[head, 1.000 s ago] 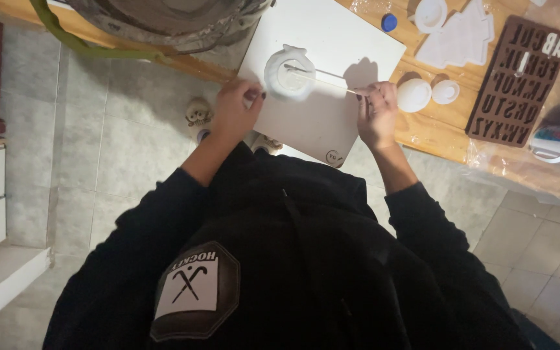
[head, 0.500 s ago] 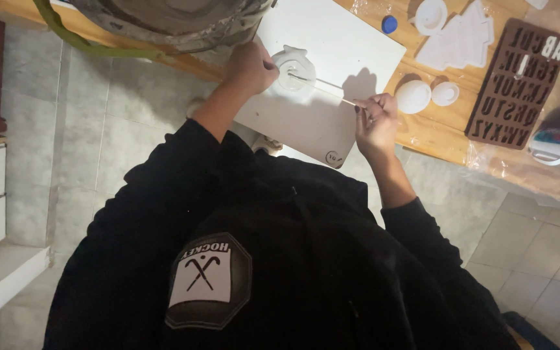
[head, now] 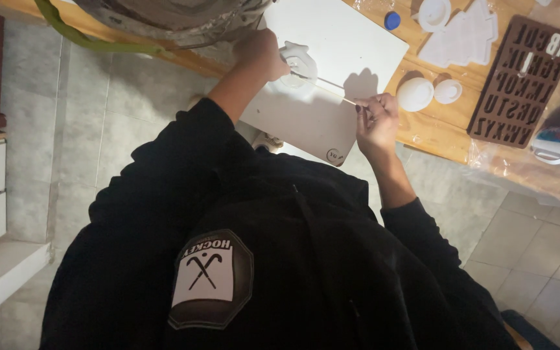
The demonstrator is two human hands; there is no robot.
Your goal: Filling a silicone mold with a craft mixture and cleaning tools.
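On the white board (head: 332,39), toward its left side, a white round cast piece (head: 299,63) is steadied by the left hand (head: 260,53), whose fingers are curled against its edge; how firmly it is gripped cannot be told. From the piece a thin wooden stick (head: 325,86) runs rightward, its far end pinched between the fingertips of the right hand (head: 376,120). Farther right on the wooden table (head: 435,133), two white domed casts (head: 416,94) are seen just beside the board, then a brown letter mould (head: 520,81).
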